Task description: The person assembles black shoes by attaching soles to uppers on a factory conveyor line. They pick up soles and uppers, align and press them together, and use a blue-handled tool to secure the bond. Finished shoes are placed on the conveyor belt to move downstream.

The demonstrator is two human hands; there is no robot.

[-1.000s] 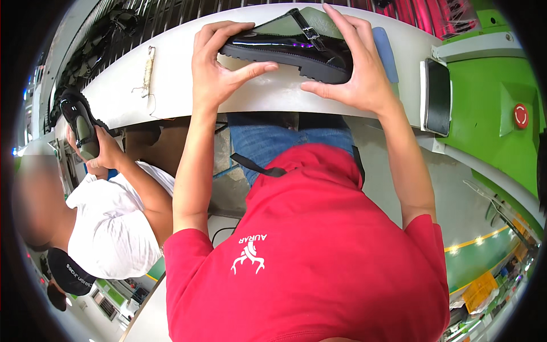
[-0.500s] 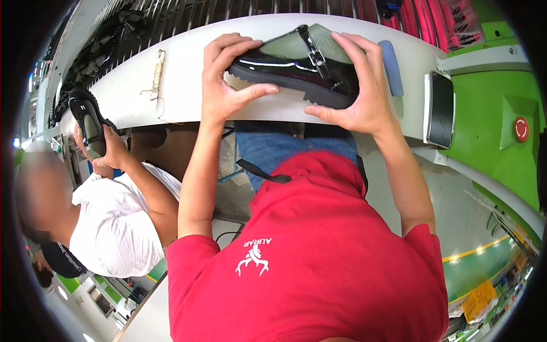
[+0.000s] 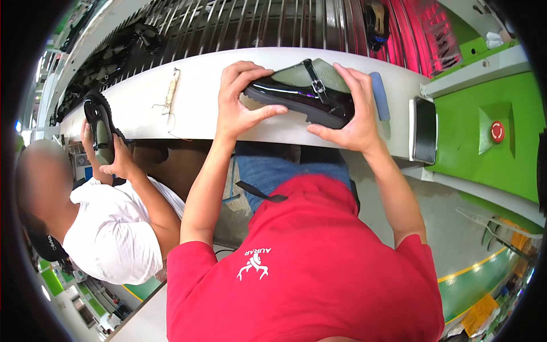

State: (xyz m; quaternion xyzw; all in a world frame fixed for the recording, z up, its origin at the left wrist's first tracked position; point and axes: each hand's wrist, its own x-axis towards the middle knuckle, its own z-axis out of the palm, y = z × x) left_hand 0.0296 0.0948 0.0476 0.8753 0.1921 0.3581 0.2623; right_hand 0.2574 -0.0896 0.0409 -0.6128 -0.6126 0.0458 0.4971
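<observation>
Above the white worktop (image 3: 199, 108), a glossy black shoe (image 3: 296, 97) is clamped between left hand (image 3: 239, 105) and right hand (image 3: 350, 117).

surface: long white curved bench (image 3: 188, 114), running left to right
brush: small pale thing with a stringy end (image 3: 170, 90), lying on the surface, left part
blue pad: flat blue strip (image 3: 379, 96) lying on the surface, right part
dark panel: black rectangle (image 3: 424, 130) at the right end of the surface
green housing: bright green box (image 3: 484, 165) just right of the panel, with a red round button (image 3: 497, 131) on it
rollers: metal conveyor bars (image 3: 256, 25) behind the surface, some dark shoes (image 3: 108, 62) sitting on them at far left
co-worker: person in a white shirt (image 3: 114, 239) at lower left, holding up another black shoe (image 3: 101, 128)
floor: grey with a yellow line (image 3: 473, 265), lower right
</observation>
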